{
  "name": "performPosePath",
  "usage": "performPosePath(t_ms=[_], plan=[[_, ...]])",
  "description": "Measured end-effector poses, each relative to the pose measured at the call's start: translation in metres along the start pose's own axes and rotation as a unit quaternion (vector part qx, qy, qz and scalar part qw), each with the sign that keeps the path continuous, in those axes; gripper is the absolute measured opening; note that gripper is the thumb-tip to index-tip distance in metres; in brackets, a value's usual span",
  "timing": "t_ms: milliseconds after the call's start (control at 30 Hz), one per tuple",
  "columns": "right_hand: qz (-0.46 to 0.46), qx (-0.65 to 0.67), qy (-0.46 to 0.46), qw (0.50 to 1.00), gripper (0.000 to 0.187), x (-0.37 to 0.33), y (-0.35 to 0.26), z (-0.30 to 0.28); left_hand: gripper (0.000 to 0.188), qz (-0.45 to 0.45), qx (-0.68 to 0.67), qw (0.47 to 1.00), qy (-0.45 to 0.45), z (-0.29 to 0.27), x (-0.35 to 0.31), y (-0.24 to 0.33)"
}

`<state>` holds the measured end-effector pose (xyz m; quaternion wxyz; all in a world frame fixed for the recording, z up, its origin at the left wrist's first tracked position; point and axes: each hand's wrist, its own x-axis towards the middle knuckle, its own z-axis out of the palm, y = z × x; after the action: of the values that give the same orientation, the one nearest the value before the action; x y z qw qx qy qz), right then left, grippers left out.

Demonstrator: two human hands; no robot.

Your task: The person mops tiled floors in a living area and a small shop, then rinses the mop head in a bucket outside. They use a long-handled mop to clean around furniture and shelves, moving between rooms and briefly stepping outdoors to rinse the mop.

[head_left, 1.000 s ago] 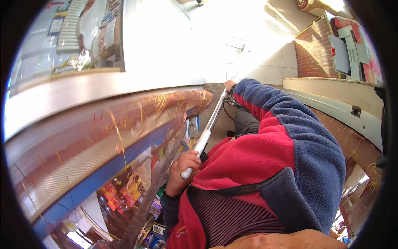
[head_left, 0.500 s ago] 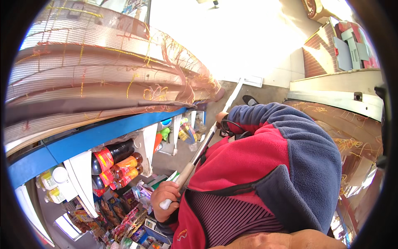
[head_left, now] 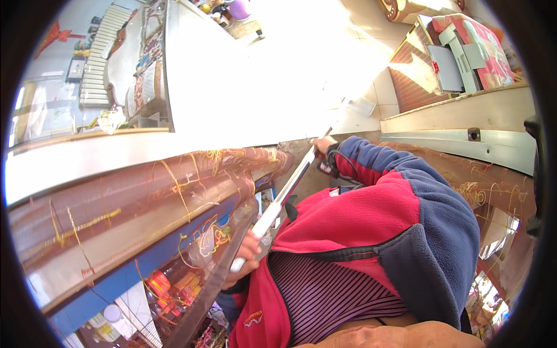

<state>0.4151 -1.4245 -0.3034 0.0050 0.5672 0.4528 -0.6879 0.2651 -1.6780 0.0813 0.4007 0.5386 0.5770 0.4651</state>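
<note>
- Shining very bright, the floor (head_left: 371, 49) spread out past the far end of the white pole (head_left: 270, 217).
- Left of the pole hung a brown curtain (head_left: 110, 211) with yellow threads, and bottles (head_left: 158, 283) showed below it.
- Right of the pole's far end was a brown striped cabinet (head_left: 403, 93).
- Glare hid much of the floor, and a pale flat shape (head_left: 364, 107) near the pole's far end was hard to see.
- The pole slanted just left of the red and blue jacket (head_left: 354, 214).
- The left hand (head_left: 246, 255), a bit blurry, was curled around the pole's thick near end.
- The right hand (head_left: 323, 144) was closed on the pole farther up, but I could not tell how every finger sat.
</note>
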Motion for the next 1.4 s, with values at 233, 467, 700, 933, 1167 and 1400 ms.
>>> performPosePath(t_ms=[233, 467, 700, 933, 1167, 1400], plan=[[-0.031, -0.083, 0.145, 0.985, 0.041, 0.102, 0.005, -0.121, 0.016, -0.009, -0.015, 0.994, -0.108, 0.039, 0.113, -0.087], [-0.019, -0.201, 0.012, 0.979, 0.037, 0.108, 0.028, -0.132, 0.017, -0.019, -0.026, 0.984, -0.177, 0.049, 0.109, -0.098], [-0.114, -0.542, -0.054, 0.831, 0.028, 0.097, 0.069, -0.064, 0.012, -0.062, -0.012, 0.991, -0.116, 0.040, 0.031, -0.080], [-0.223, -0.672, -0.088, 0.701, 0.015, 0.061, 0.095, 0.018, 0.013, -0.118, 0.027, 0.991, -0.048, 0.038, -0.061, -0.052], [-0.238, -0.685, -0.146, 0.673, 0.018, 0.006, 0.138, 0.142, 0.020, -0.153, 0.113, 0.981, 0.037, 0.037, -0.187, -0.021], [-0.254, -0.698, -0.208, 0.637, 0.018, -0.042, 0.173, 0.244, 0.021, -0.165, 0.120, 0.966, 0.156, 0.052, -0.286, 0.005]])
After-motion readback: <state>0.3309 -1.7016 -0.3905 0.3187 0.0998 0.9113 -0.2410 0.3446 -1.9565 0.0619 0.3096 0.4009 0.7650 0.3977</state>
